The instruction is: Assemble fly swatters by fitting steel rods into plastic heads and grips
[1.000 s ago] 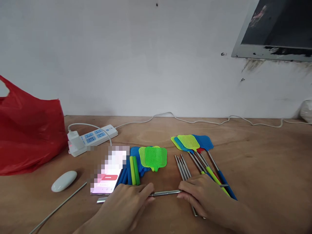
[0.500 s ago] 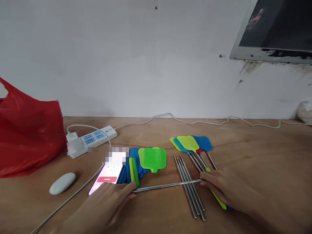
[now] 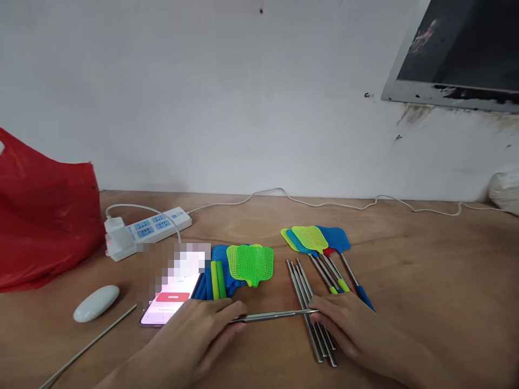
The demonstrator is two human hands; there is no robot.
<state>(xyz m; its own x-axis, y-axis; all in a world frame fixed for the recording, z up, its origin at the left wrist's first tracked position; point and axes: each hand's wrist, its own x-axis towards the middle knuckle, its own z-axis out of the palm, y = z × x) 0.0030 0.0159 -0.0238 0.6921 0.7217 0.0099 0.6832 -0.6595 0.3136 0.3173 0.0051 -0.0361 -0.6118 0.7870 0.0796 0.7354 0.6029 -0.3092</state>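
A thin telescopic metal rod [image 3: 271, 315] lies across the wooden table between my hands. My left hand [image 3: 203, 337] pinches its left end, and my right hand [image 3: 348, 327] grips its right end. Under the right hand lies a bundle of several bare metal rods [image 3: 310, 302]. Behind it are assembled fly swatters [image 3: 314, 239] with green, blue and red heads. Loose green and blue swatter heads [image 3: 249, 263] and green and blue handle sleeves [image 3: 214, 281] lie beside a lit phone [image 3: 172, 297] close to my left hand.
A red plastic bag [image 3: 40, 216] stands at the left. A white power strip [image 3: 146, 229] with a plug, a white oval object [image 3: 96, 302] and a long extended rod [image 3: 85, 348] lie left of the phone. A white cable [image 3: 324, 202] runs along the wall.
The rod between my hands went from short to longer and back to shorter. My right hand slid out to the right, then back left over the rod bundle.
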